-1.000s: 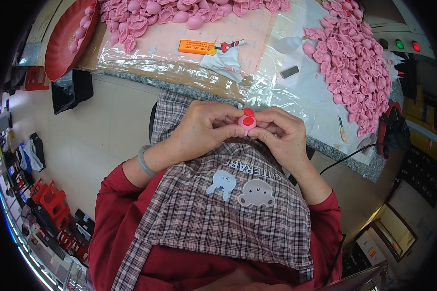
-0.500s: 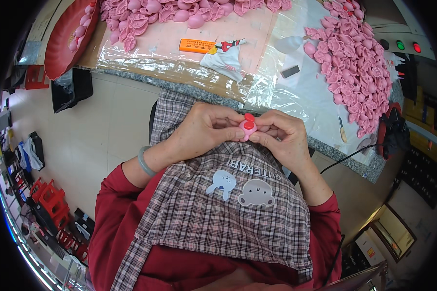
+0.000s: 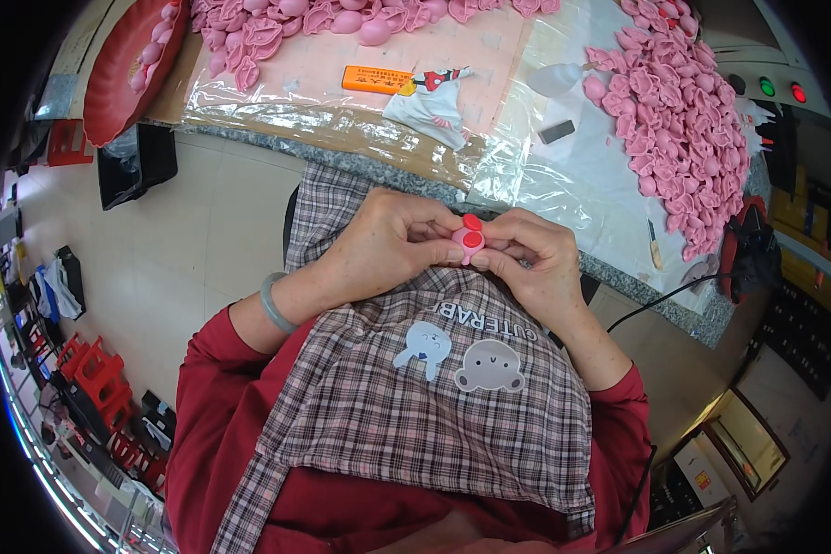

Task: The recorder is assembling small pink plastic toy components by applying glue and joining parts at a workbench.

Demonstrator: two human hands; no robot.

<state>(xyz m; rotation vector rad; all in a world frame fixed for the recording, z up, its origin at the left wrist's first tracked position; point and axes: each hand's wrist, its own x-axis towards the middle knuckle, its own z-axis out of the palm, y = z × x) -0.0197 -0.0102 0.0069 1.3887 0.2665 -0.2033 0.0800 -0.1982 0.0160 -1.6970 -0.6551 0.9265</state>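
Note:
Between my two hands, just off the table's near edge and above my apron, is a small pink plastic figure piece [image 3: 468, 247] with red parts on its top and front. My left hand [image 3: 399, 231] pinches its left side between thumb and fingers. From the right, the thumb and fingertips of my right hand [image 3: 532, 247] grip it too. Several similar pink pieces lie in a large heap [image 3: 679, 138] on the table's right and in another heap [image 3: 342, 18] at the far side.
On the table lie an orange box [image 3: 376, 80], a crumpled white printed cloth or wrapper [image 3: 431, 106], a dark grey block [image 3: 556, 132], a white squeeze bottle [image 3: 556, 79] and a thin knife-like tool [image 3: 654, 245]. A red scalloped tray [image 3: 111, 92] stands far left. A black cable [image 3: 665, 295] crosses the right edge.
Both hands keep their hold on the pink piece, which has shifted very slightly left and up. The table things appear a few pixels displaced.

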